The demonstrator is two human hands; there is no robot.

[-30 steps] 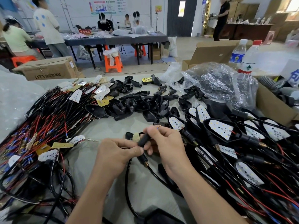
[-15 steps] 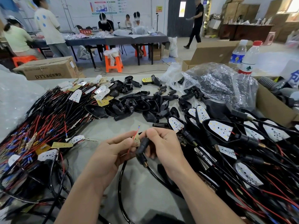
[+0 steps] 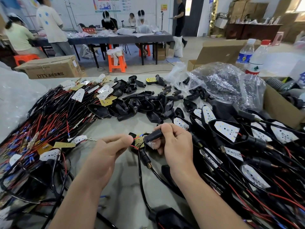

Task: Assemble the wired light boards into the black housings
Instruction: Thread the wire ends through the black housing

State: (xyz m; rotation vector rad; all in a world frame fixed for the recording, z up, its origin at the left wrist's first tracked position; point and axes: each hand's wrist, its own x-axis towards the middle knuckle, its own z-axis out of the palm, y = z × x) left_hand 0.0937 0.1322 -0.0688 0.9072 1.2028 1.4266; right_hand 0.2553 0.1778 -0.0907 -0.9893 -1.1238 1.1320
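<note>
Two hands meet above the grey table (image 3: pixel 115 126) near its front edge: right hand (image 3: pixel 176 146) pinches one black plastic housing stem (image 3: pixel 153 134), long axis nearly level, tip pointing left; left hand (image 3: pixel 107 151) pinches one thin red wire (image 3: pixel 134 138) of one yellow-backed light board (image 3: pixel 139 141).

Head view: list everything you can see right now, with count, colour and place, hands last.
Wired boards: many, white and yellow with red and black wires, table left.
Empty housings: many, black, table centre.
Filled housings: many, black with white boards, table right.
Plastic bag: one, clear, behind the filled housings.
Bottles: two, clear, far right.
Cardboard boxes: several, brown, around the table.
Stools: at least three, orange, by the far table.
People: several, at the far table.
Left hand: one, pinches a red wire.
Right hand: one, grips a black housing by its stem.
</note>
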